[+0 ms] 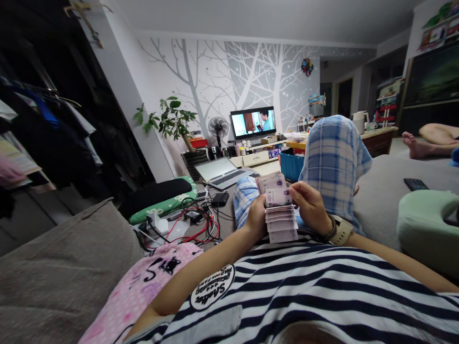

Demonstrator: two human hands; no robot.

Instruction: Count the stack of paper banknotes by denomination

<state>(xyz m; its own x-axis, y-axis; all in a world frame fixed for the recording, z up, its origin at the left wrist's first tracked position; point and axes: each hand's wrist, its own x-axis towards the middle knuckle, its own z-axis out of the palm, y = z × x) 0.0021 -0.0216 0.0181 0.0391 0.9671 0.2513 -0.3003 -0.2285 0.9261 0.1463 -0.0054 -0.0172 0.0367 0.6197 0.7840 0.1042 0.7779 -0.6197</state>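
A stack of purple-toned banknotes [276,197] is held over my lap, with several notes fanned downward toward my striped shirt. My left hand [256,215] is closed around the left side of the stack. On the other side, my right hand [309,204] pinches the right edge of an upper note between thumb and fingers. A beige watch [340,231] and a dark bracelet are on my right wrist. Beyond the notes rises my bent knee in blue plaid trousers [332,162]. The lower parts of the left fingers are hidden behind the notes.
An opened laptop [224,173] lies ahead on the left, near tangled cables [201,224] and a power strip. A pink blanket [143,291] is beside my left arm. To the right are a green neck pillow [418,215], a remote [416,184] and another person's bare foot [416,147].
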